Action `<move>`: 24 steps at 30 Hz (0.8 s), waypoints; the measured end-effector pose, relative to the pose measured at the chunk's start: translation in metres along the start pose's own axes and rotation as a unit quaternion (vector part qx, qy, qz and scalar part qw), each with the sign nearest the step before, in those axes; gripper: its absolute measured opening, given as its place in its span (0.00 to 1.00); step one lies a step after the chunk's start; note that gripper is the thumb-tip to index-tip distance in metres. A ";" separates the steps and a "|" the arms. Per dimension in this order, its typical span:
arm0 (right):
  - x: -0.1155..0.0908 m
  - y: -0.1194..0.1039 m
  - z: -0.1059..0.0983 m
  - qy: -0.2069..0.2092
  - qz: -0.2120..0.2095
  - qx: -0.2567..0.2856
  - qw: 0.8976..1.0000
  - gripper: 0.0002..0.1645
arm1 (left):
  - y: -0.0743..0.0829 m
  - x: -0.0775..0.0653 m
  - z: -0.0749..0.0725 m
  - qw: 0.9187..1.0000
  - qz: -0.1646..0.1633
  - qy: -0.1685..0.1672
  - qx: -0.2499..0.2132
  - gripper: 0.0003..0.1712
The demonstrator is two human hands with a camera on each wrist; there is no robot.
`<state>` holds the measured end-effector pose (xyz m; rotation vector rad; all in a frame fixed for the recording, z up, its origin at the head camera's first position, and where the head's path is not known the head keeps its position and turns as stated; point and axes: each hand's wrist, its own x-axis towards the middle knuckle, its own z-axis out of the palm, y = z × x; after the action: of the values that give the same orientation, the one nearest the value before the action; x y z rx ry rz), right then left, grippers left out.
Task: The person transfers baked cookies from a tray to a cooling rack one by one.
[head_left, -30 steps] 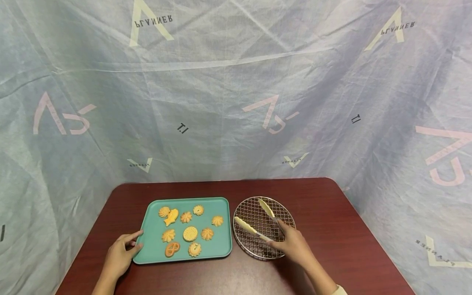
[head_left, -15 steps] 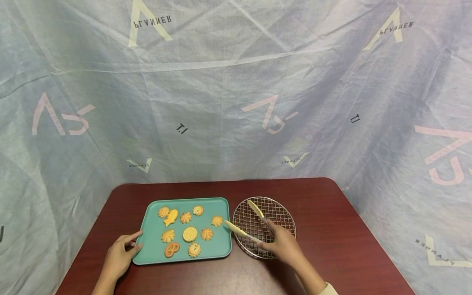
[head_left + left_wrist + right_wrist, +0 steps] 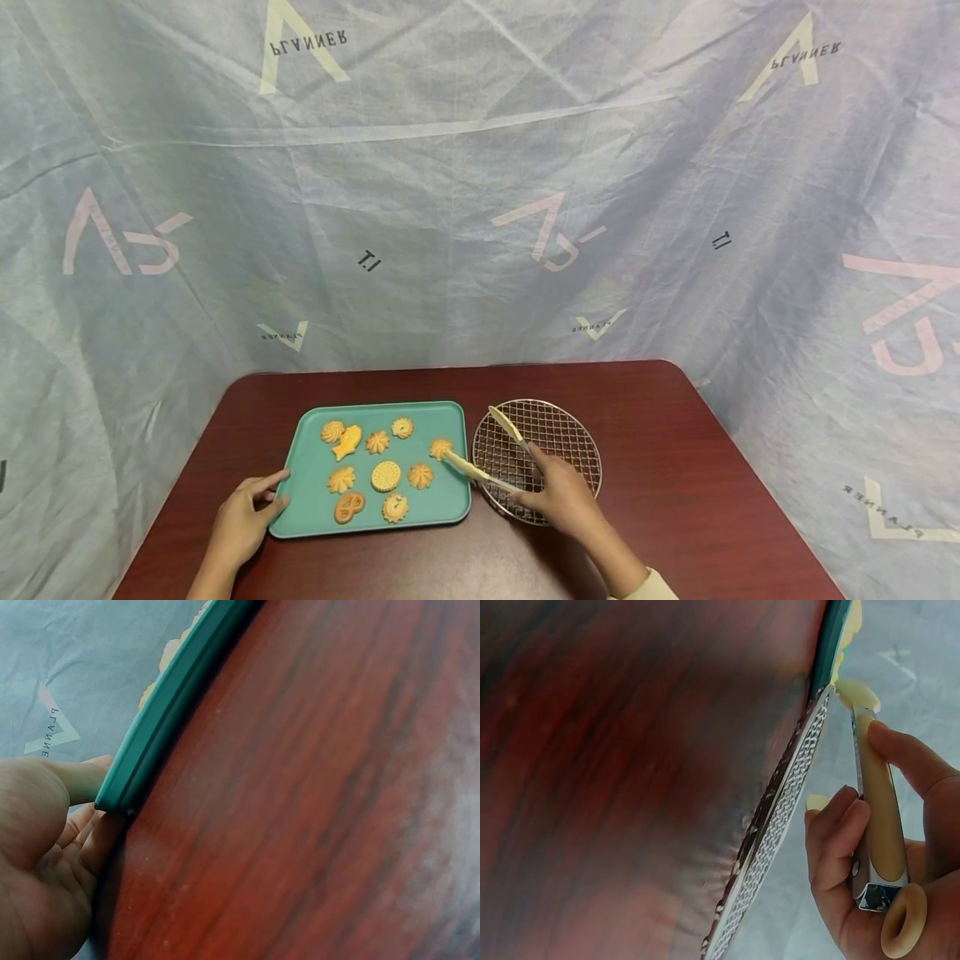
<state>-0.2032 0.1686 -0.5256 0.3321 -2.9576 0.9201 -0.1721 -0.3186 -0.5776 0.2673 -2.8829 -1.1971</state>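
My left hand (image 3: 242,521) pinches the left edge of a teal tray (image 3: 300,467), with the thumb above the rim and fingers below it in the left wrist view. Several cookies lie on the tray, among them a fish-shaped one (image 3: 347,443), a pretzel-shaped one (image 3: 349,507) and a round patterned one (image 3: 386,476). My right hand (image 3: 562,496) holds tongs (image 3: 881,802) with cream tips, their arms spread apart. One tip overlaps the flower-shaped cookie (image 3: 439,448) at the tray's right side; the other is over the wire rack's upper left rim.
A round wire rack (image 3: 573,433) stands right beside the tray, under the tongs and the right hand. Both rest on a dark red wooden table (image 3: 675,500). Grey printed cloth (image 3: 450,208) hangs behind and along both sides.
My right hand has moved left with the spread tongs, from over the rack to where one tip reaches the tray's rightmost cookie. The left hand has stayed on the tray's edge.
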 end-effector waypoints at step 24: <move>0.015 -0.025 0.005 -0.026 -0.040 -0.081 0.996 0.54 | -0.002 0.001 0.001 1.000 0.002 0.007 0.002 0.28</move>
<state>-0.2121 0.1427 -0.5149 0.4701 -3.0149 0.6681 -0.1728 -0.3196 -0.5793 0.2703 -2.8730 -1.1836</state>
